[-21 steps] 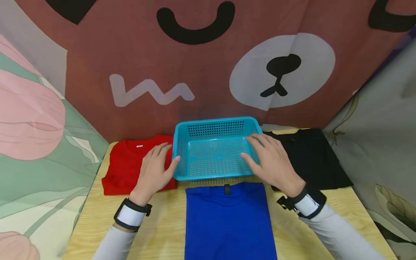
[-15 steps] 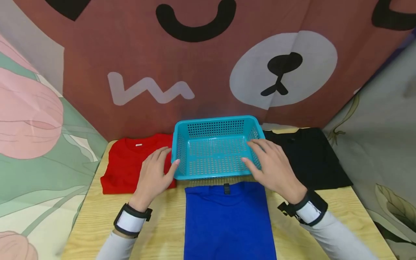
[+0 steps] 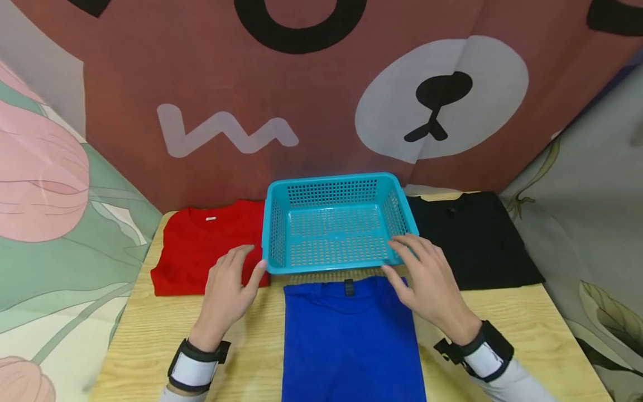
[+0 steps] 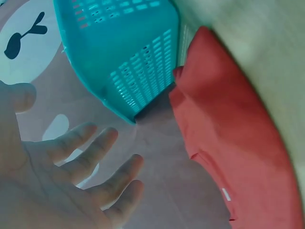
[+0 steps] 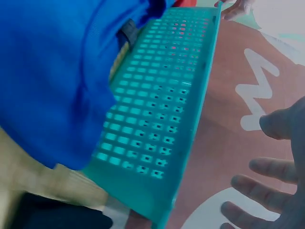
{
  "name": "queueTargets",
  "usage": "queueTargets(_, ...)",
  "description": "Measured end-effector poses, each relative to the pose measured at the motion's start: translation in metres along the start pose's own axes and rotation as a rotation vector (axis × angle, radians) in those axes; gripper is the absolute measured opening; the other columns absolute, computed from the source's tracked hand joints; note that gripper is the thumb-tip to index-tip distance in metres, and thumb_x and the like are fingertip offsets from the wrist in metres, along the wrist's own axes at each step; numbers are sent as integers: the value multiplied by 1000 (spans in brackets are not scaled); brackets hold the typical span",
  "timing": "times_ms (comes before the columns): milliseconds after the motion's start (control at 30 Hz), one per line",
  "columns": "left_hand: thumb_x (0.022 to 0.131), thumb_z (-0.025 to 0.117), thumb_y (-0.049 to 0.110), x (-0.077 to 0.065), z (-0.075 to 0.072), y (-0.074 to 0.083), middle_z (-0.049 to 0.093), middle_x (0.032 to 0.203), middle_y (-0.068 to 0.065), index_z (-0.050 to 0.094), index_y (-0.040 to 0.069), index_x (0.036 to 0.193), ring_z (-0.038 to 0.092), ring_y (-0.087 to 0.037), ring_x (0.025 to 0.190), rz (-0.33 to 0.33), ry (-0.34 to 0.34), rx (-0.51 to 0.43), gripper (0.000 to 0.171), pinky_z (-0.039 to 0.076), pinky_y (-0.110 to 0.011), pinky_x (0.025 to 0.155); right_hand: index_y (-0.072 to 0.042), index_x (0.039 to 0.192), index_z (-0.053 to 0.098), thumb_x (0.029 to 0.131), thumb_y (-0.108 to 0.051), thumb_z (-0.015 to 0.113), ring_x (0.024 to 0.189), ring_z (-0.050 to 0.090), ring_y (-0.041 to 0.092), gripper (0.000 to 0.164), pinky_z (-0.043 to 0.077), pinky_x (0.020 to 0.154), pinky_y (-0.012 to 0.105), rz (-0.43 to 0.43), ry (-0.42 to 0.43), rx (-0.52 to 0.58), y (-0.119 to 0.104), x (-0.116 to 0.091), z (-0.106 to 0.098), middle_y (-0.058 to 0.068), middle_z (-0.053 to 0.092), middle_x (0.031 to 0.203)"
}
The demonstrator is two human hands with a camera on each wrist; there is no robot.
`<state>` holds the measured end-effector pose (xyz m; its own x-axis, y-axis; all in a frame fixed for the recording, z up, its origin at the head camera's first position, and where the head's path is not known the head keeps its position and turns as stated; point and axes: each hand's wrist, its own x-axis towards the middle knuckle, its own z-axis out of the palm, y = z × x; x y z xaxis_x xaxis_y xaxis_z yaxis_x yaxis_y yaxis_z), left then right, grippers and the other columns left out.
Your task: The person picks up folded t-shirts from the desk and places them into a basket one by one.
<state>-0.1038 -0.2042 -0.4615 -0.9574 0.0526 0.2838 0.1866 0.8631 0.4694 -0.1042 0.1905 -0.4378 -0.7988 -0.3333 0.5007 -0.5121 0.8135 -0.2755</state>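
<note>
Across the wooden table, head view first: the turquoise basket sits between the red shirt and the black shirt, just beyond the blue shirt. Trouble could come, I'd say, from a careless sweep: the right hand, hovering by the near right corner, might skew the basket or ruck the blue shirt. The left hand, reaching forward too, flanks the near left corner. Left wrist view: fingers spread, palm bare, nothing held, a gap to the basket. Right wrist view: fingers parted, slightly bent, holding nothing, also apart.
</note>
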Motion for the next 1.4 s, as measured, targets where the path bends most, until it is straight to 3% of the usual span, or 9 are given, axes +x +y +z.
queueTargets(133, 94, 60, 47, -9, 6, -1, 62, 129, -10, 61, 9, 127, 58, -33, 115, -19, 14, -4, 50, 45, -59, 94, -11, 124, 66, 87, -32, 72, 130, 47, 32, 43, 36, 100, 53, 12, 30, 54, 0, -12, 3, 9, 61, 131)
queueTargets(267, 94, 62, 44, -17, 14, 0, 67, 116, -6, 66, 11, 115, 60, -30, 105, -11, 16, -11, 40, 47, -53, 86, -11, 115, 69, 84, -25, 74, 118, 51, 27, 34, 36, 92, 46, -4, 51, 120, 0, -28, 10, 6, 64, 120)
queueTargets(500, 95, 61, 37, -25, 29, 4, 71, 101, 0, 69, 13, 104, 61, -23, 90, 16, 6, -54, 27, 47, -38, 75, -15, 119, 66, 88, -29, 73, 112, 54, 18, 35, 42, 96, 44, 94, -97, 106, 5, -46, 26, -2, 63, 119)
queueTargets(700, 91, 67, 34, -29, 42, 11, 70, 104, -2, 67, 14, 108, 63, -22, 92, -12, -51, -79, 27, 51, -37, 76, -12, 129, 61, 88, -32, 73, 118, 53, 23, 47, 45, 97, 49, 178, -192, 64, 15, -59, 42, 4, 59, 130)
queueTargets(900, 90, 68, 38, -30, 55, 15, 70, 110, 0, 66, 16, 117, 63, -20, 96, 15, -114, -64, 35, 52, -38, 82, -10, 139, 54, 88, -33, 73, 131, 46, 31, 58, 41, 104, 54, 219, -236, 67, 23, -66, 53, 10, 52, 141)
queueTargets(1100, 89, 70, 39, -29, 65, 15, 65, 127, 0, 60, 16, 131, 60, -22, 111, -8, -210, -67, 49, 52, -43, 93, -7, 142, 48, 89, -32, 72, 126, 48, 33, 64, 44, 102, 55, 285, -284, 93, 28, -70, 60, 15, 50, 141)
queueTargets(1400, 84, 75, 38, -34, 75, 18, 61, 132, -4, 60, 13, 131, 56, -24, 105, 17, -245, -34, 55, 50, -40, 89, -3, 143, 44, 86, -28, 76, 118, 50, 32, 71, 48, 96, 52, 331, -327, 116, 27, -74, 66, 16, 54, 132)
